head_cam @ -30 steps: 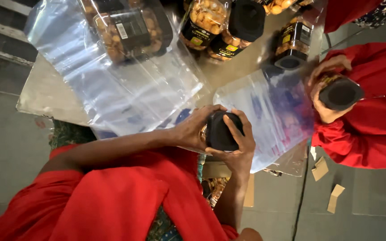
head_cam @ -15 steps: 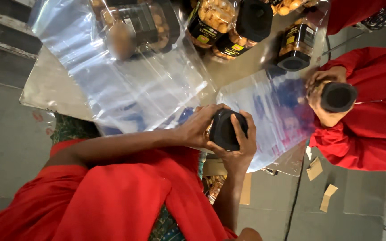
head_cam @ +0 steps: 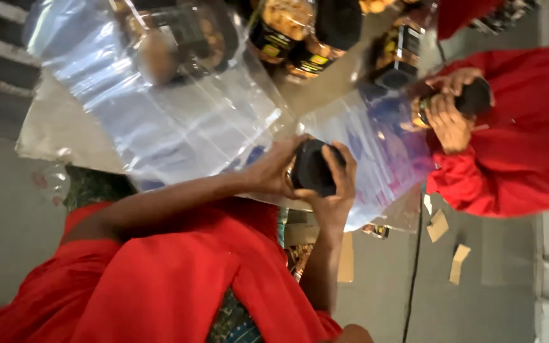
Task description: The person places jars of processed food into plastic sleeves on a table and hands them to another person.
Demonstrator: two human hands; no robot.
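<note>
Both hands, the left hand (head_cam: 277, 170) and right hand (head_cam: 337, 184), are clamped together around a black-lidded jar (head_cam: 312, 168) above clear plastic bags (head_cam: 179, 121) on the table (head_cam: 52, 130).

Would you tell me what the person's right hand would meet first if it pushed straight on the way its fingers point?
The right hand already grips the black lid; beyond it probably lies the clear plastic bag, though depth is unclear.

Glossy clear plastic bags (head_cam: 179, 127) cover the table; matt black jar lid (head_cam: 312, 168).
</note>
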